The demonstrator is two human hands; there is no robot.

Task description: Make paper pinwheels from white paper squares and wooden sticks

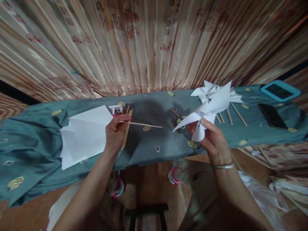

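Note:
My left hand (117, 133) pinches one end of a thin wooden stick (146, 124), which points right across the table. Just beneath that hand lie several more wooden sticks (125, 141) on the cloth. A small red and white box of pins (117, 110) stands open behind the fingers. My right hand (214, 138) grips a folded white paper pinwheel (204, 110) near its centre, its blades fanning up and left. Partly hidden behind this pinwheel are scissors (179, 118) with yellowish handles. The stick and the held pinwheel are apart.
White paper sheets (88, 134) lie at the left. Beyond my right hand are more paper pinwheels (208, 90) with sticks (238, 114), a black phone (273, 116) and a blue-framed device (280, 90). A green patterned cloth (144, 150) covers the narrow table; a curtain (149, 48) hangs behind.

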